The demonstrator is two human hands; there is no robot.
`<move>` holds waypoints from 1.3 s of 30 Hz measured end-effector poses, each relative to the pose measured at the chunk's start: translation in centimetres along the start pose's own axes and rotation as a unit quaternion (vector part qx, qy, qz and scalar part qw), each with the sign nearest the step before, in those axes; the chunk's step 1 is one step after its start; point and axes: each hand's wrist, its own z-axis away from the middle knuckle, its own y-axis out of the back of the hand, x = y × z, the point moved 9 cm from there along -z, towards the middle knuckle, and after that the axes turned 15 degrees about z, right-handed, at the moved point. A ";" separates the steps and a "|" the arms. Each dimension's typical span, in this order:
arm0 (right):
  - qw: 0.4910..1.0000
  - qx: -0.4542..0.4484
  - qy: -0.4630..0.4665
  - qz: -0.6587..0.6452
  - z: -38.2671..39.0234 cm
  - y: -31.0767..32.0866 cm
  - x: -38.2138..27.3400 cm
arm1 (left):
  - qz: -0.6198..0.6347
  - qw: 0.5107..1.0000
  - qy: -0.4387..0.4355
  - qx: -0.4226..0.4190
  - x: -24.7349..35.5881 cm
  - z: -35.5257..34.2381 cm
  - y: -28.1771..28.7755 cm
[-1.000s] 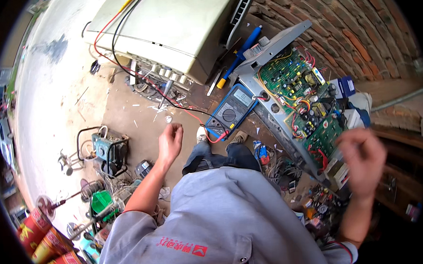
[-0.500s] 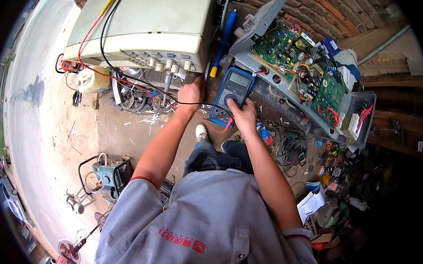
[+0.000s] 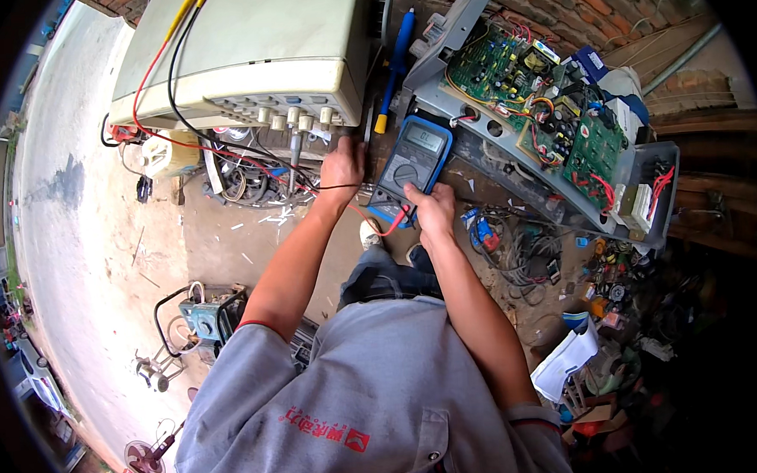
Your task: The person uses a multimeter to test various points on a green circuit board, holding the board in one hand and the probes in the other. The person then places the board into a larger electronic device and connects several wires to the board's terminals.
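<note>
A digital multimeter (image 3: 412,164) in a blue frame lies tilted on the bench edge, its grey screen lit. My right hand (image 3: 433,208) grips its lower right side, with the thumb on the front just below the round dial. Red and black test leads plug in at its lower end; the red plug (image 3: 401,217) is beside my thumb. My left hand (image 3: 341,167) is closed at the bench edge, left of the meter and below the oscilloscope's knobs. Its fingertips are hidden, so whatever they hold cannot be made out. The black lead (image 3: 245,149) runs past that wrist.
A beige oscilloscope (image 3: 249,50) fills the upper left. A blue-and-yellow screwdriver (image 3: 394,73) lies beside it. To the right sits an opened metal chassis (image 3: 510,131) with green circuit boards (image 3: 592,150). Coiled cables (image 3: 517,259) and loose parts lie on the floor; a small engine-like machine (image 3: 201,318) stands at left.
My right thumb has slid down off the dial, which now shows more fully. The meter is tilted a little differently. My left hand stays at the bench edge; the whole view has shifted slightly.
</note>
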 end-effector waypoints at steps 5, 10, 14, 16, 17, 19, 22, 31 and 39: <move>0.982 -0.052 -0.051 -0.174 4.0 1.2 3.1 | 0.494 0.844 0.210 -0.003 -4.6 2.4 -0.3; 0.961 -0.063 -0.102 -0.248 6.0 1.9 5.4 | 0.518 0.805 0.288 0.028 -4.7 2.1 0.3; 0.963 -0.064 -0.088 -0.245 5.9 2.1 5.6 | 0.140 0.975 0.135 0.110 -4.8 -0.5 1.9; 0.969 -0.052 -0.076 -0.229 5.8 2.3 4.9 | 0.079 0.982 0.134 0.106 -1.6 -1.2 2.8; 0.973 -0.044 -0.070 -0.217 5.9 2.3 4.7 | 0.077 0.982 0.136 0.109 -1.1 -1.3 2.9; 0.978 -0.034 -0.056 -0.199 5.5 2.4 4.5 | 0.109 0.974 0.146 0.134 -1.3 -1.0 2.9; 0.981 -0.025 -0.043 -0.190 4.5 2.2 4.2 | 0.155 0.968 0.154 0.121 -1.5 -0.5 2.3; 0.983 -0.008 -0.055 -0.173 1.4 1.8 3.9 | -0.042 0.995 0.055 -0.066 1.8 1.8 -1.2; 0.984 0.017 -0.070 -0.162 0.1 1.8 3.7 | 0.088 0.991 0.083 0.058 0.9 1.6 1.4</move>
